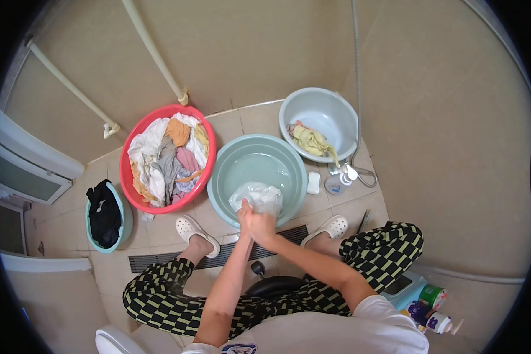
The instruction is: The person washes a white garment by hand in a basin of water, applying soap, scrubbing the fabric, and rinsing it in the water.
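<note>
Straight before me stands a round green plastic basin [223,172] with water in it. Over its near edge, my left hand [246,218] and my right hand [263,226] are pressed together. Both close on a bunched, wet-looking white cloth [257,197], which hangs into the basin from my fingers. The thin, see-through folds leave its exact kind unclear. To the right of the basin, a white bar of soap [313,183] lies on the tiles beside a clear pump bottle [336,182].
A red basin [125,166] heaped with clothes stands left. Beyond it is a small teal tub [127,221] holding black clothing [102,217]. A pale blue basin [332,110] at back right holds yellowish cloth [310,140]. A shower hose [357,88] hangs nearby. A drain grate [159,262] crosses the floor.
</note>
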The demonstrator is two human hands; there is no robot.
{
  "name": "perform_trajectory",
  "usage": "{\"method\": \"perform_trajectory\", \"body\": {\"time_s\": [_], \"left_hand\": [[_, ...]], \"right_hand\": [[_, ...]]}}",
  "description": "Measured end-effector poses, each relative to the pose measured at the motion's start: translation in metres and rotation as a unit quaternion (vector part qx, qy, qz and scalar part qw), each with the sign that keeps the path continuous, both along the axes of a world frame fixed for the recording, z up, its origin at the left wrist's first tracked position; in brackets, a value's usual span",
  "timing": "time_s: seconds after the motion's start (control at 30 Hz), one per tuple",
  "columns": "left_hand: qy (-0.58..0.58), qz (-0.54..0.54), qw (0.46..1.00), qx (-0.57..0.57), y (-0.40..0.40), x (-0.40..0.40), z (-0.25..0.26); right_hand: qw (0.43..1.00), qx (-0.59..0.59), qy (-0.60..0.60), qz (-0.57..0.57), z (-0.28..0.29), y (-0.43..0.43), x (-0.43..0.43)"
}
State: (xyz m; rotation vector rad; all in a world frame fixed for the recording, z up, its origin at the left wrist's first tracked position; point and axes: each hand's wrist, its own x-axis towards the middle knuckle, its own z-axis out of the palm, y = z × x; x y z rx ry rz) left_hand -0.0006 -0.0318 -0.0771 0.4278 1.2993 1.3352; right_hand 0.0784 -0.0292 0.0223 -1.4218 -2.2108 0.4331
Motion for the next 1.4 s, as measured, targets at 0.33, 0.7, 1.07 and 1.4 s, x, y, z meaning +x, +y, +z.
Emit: {"method": "perform_trajectory", "body": {"time_s": [0.33,0.7,1.07,1.4], "left_hand": [[-0.058,0.061,0.996,-0.027,-0.004,0.019,0.017],[-0.211,0.046,0.976,-0.017,0.003,0.03,0.085],[0.146,-0.102,0.983,0.051,-0.009,-0.012,0.049],[0.201,-0.107,0.973,0.028,0.005,-0.015,0.052]], "right_hand": [[0.988,-0.149,-0.023,-0.018,-0.031,0.023,0.006],[0.902,-0.347,0.225,-0.124,-0.052,0.085,0.029],[0.656,-0.614,0.439,0.019,-0.017,0.103,0.087],[0.663,-0.639,0.37,0.12,-0.035,0.102,0.11]]}}
